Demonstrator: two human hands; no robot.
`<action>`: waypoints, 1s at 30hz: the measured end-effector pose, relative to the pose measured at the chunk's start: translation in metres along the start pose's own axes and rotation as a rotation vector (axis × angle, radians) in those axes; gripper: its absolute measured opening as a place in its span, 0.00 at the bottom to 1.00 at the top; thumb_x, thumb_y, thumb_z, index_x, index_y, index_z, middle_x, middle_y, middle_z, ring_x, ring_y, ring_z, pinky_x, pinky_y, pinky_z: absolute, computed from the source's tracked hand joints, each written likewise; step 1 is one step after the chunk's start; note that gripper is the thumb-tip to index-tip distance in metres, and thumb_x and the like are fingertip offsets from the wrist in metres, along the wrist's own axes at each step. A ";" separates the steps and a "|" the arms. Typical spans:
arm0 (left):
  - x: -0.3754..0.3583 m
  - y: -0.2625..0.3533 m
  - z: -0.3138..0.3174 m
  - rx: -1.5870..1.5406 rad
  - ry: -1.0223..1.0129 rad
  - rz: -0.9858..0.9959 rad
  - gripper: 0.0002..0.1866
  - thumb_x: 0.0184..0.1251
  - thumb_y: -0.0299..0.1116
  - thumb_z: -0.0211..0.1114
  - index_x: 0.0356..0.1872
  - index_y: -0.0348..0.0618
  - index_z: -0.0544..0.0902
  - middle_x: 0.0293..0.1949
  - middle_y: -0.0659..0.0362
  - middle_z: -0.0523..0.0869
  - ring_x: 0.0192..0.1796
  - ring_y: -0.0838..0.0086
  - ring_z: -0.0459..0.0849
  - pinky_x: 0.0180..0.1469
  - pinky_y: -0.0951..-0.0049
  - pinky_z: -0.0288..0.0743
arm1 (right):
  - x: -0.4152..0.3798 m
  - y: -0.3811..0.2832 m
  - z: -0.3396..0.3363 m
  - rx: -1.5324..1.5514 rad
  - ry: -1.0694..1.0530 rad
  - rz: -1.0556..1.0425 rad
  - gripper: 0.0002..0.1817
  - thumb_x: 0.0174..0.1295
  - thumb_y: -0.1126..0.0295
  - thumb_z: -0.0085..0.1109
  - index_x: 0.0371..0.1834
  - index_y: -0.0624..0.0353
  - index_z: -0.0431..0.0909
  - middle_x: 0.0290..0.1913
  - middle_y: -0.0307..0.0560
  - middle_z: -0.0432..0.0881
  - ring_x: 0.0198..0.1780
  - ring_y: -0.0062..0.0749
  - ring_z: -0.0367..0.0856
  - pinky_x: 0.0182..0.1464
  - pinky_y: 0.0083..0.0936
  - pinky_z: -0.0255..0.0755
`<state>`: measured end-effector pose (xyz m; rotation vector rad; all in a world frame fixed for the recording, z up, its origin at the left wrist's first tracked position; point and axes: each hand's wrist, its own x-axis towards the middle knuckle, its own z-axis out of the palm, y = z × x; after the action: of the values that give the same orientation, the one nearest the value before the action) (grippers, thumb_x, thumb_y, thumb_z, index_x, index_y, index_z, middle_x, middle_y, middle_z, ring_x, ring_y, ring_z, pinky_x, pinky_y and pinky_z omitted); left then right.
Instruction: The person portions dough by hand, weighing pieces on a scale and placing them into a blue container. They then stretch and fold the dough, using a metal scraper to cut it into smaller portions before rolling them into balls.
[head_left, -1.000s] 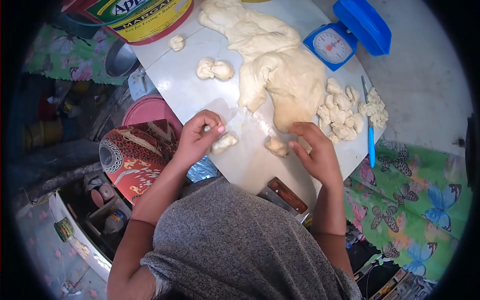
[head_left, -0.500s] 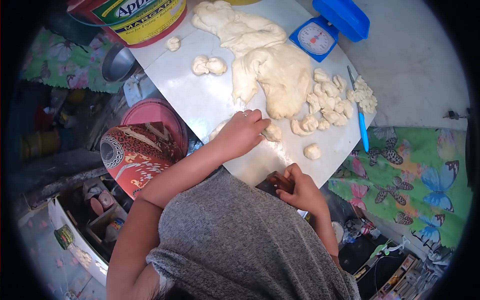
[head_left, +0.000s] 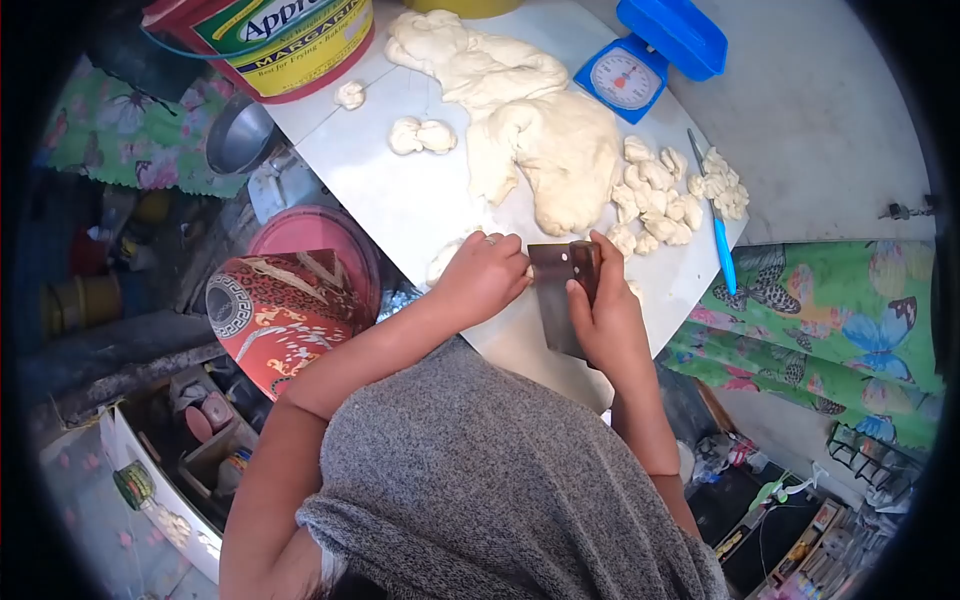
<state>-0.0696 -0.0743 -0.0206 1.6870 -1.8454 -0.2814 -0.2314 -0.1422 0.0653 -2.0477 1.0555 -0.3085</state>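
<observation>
soft dough lump [head_left: 447, 258], flat steel scraper [head_left: 558, 295]

Single head-worn camera looks steeply down, close over the white worktop [head_left: 400, 190].

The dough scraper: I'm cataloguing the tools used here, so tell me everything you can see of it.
The dough scraper has a flat, dark grey, rectangular blade that looks like metal, and a reddish-brown handle that looks like wood. The right hand grips it by the handle, over the near part of the white work surface. The left hand rests right beside the blade; whether they touch is unclear. Whether the blade meets the surface cannot be told.
</observation>
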 end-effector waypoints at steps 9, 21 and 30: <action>-0.009 0.004 0.011 0.188 0.058 0.079 0.07 0.47 0.32 0.64 0.25 0.41 0.77 0.31 0.56 0.74 0.36 0.63 0.76 0.39 0.65 0.67 | 0.057 -0.036 0.023 -0.296 -0.147 0.003 0.26 0.59 0.72 0.48 0.60 0.65 0.54 0.41 0.72 0.76 0.44 0.64 0.76 0.45 0.45 0.70; -0.054 -0.054 -0.078 -1.206 0.452 -0.687 0.10 0.59 0.18 0.55 0.39 0.44 0.70 0.34 0.56 0.81 0.31 0.80 0.74 0.33 0.81 0.68 | 0.023 0.018 -0.012 0.228 -0.632 -0.249 0.27 0.57 0.70 0.55 0.61 0.61 0.60 0.46 0.55 0.80 0.45 0.44 0.79 0.48 0.29 0.70; -0.054 -0.047 -0.062 -0.933 0.350 -0.670 0.11 0.60 0.23 0.62 0.44 0.34 0.79 0.40 0.59 0.82 0.43 0.79 0.78 0.48 0.79 0.70 | 0.039 -0.014 0.060 -0.132 -0.248 -0.622 0.21 0.51 0.72 0.60 0.51 0.57 0.75 0.40 0.49 0.74 0.45 0.45 0.73 0.47 0.34 0.68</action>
<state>0.0040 -0.0148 -0.0129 1.4483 -0.6389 -0.8896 -0.1678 -0.1351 0.0316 -2.4245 0.2757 -0.2883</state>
